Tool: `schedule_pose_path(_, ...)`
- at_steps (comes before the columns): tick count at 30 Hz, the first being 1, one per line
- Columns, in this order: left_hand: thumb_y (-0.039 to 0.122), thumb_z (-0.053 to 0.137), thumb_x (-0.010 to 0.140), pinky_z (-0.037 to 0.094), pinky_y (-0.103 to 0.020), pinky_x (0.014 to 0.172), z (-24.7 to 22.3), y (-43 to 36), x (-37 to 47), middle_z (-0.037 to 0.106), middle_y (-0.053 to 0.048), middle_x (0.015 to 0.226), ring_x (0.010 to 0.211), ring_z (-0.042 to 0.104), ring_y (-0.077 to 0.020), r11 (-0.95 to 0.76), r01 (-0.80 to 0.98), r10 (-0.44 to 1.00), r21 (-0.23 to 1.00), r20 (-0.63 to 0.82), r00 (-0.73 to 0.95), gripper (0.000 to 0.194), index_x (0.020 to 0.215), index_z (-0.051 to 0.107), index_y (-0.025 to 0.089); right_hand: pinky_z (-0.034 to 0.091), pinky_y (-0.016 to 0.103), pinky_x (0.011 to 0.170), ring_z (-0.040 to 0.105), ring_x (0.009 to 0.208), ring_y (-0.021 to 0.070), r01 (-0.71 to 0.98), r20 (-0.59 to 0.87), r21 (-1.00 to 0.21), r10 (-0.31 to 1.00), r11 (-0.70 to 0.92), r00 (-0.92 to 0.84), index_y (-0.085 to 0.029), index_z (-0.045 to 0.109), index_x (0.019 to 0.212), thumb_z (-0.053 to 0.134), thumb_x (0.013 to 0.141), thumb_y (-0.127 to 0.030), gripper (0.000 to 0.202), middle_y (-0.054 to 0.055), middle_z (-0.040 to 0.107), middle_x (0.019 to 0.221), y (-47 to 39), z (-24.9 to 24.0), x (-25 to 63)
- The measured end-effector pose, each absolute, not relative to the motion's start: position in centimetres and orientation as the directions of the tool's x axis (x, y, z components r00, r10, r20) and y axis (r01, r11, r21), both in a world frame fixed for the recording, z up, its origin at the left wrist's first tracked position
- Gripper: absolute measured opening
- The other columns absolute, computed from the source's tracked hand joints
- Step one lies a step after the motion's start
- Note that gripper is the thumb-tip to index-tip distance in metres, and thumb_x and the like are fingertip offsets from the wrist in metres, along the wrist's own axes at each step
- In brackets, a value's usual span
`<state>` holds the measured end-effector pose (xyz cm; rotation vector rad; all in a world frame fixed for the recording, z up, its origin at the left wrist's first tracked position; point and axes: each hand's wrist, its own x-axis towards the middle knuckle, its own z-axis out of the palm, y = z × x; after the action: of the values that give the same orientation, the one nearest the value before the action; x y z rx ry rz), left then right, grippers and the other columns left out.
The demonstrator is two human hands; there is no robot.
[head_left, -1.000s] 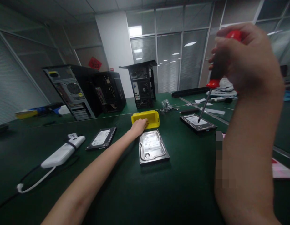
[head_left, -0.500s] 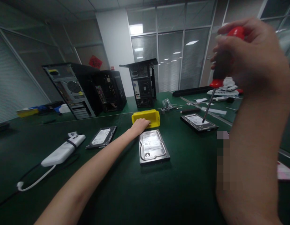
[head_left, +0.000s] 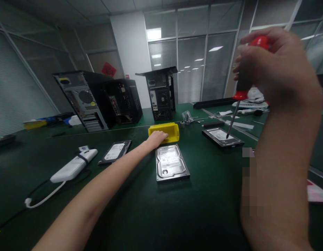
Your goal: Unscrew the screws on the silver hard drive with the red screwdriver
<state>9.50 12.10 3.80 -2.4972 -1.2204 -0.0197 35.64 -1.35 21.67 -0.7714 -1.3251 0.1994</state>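
A screwdriver [head_left: 241, 80] with a red and black handle is gripped in my right hand [head_left: 284, 66], its handle up and its shaft slanting down. The tip appears over the black-edged hard drive [head_left: 221, 136] on the right; whether it touches is unclear. My left hand [head_left: 156, 139] reaches to the yellow box [head_left: 174, 130], fingers curled at its left front side, so what they hold is hidden. Just in front of that box lies a silver hard drive [head_left: 170, 162]. Another hard drive [head_left: 115, 151] rests to the left, partly behind my left forearm.
A white power strip [head_left: 74, 166] with cables lies on the left of the green table [head_left: 161, 212]. Computer cases [head_left: 85, 101] stand at the back left, one more case [head_left: 161, 96] near the middle. A clear plastic bag [head_left: 187, 116] and a white keyboard [head_left: 251, 104] sit farther back.
The view has shifted slightly. My right hand and the screwdriver sit a little lower and farther left in the picture; my left hand stays at the yellow box.
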Motion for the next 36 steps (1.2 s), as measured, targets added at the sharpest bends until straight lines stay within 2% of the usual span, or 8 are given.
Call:
schedule_pose_path(6, 0.022, 0.05, 0.093, 0.05, -0.03, 0.076, 3.6, 12.1, 9.0, 0.072, -0.014, 0.093, 0.09, 0.069, -0.0252, -0.552, 0.779, 0.771, -0.296, 0.174, 0.612, 0.023, 0.1, 0.07, 0.016, 0.046, 0.03, 0.051, 0.055, 0.055, 0.0123, 0.283, 0.791, -0.612, 0.556, 0.739, 0.257, -0.023, 0.065, 0.091, 0.062, 0.074, -0.009, 0.023, 0.001, 0.055, 0.071, -1.3, 21.7, 35.8)
schedule_pose_path(16, 0.02, 0.049, 0.092, 0.05, -0.03, 0.077, 3.4, 11.9, 9.2, 0.072, -0.012, 0.097, 0.093, 0.068, -0.0243, -0.549, 0.797, 0.783, -0.251, 0.181, 0.596, 0.026, 0.11, 0.068, 0.019, 0.046, 0.03, 0.05, 0.055, 0.054, 0.0118, 0.323, 0.793, -0.609, 0.563, 0.725, 0.232, -0.023, 0.066, 0.091, 0.064, 0.072, -0.009, 0.024, 0.0, 0.055, 0.071, -1.1, 21.6, 35.7)
schedule_pose_path(28, 0.025, 0.049, 0.093, 0.05, -0.032, 0.079, 3.5, 11.7, 10.1, 0.071, -0.015, 0.093, 0.091, 0.068, -0.0257, -0.539, 0.802, 0.788, -0.257, 0.183, 0.588, 0.025, 0.095, 0.071, 0.013, 0.045, 0.029, 0.048, 0.056, 0.055, 0.013, 0.332, 0.782, -0.622, 0.58, 0.709, 0.228, -0.024, 0.067, 0.094, 0.065, 0.071, -0.009, 0.028, 0.001, 0.056, 0.072, -0.9, 21.6, 35.8)
schedule_pose_path(31, 0.023, 0.049, 0.093, 0.05, -0.034, 0.08, 3.5, 11.6, 10.1, 0.07, -0.016, 0.092, 0.091, 0.068, -0.0271, -0.519, 0.822, 0.803, -0.233, 0.197, 0.563, 0.024, 0.093, 0.07, 0.011, 0.045, 0.028, 0.049, 0.055, 0.055, 0.012, 0.332, 0.775, -0.631, 0.589, 0.701, 0.228, -0.025, 0.067, 0.092, 0.063, 0.07, -0.007, 0.028, 0.0, 0.055, 0.071, -0.8, 21.6, 35.7)
schedule_pose_path(36, 0.021, 0.05, 0.092, 0.049, -0.034, 0.084, 3.5, 11.4, 9.7, 0.07, -0.015, 0.098, 0.095, 0.066, -0.0259, -0.493, 0.86, 0.831, -0.131, 0.223, 0.51, 0.022, 0.099, 0.069, 0.013, 0.046, 0.03, 0.049, 0.056, 0.056, 0.0131, 0.329, 0.791, -0.611, 0.572, 0.72, 0.218, -0.025, 0.067, 0.09, 0.066, 0.07, -0.011, 0.025, 0.001, 0.057, 0.072, -0.8, 21.5, 35.9)
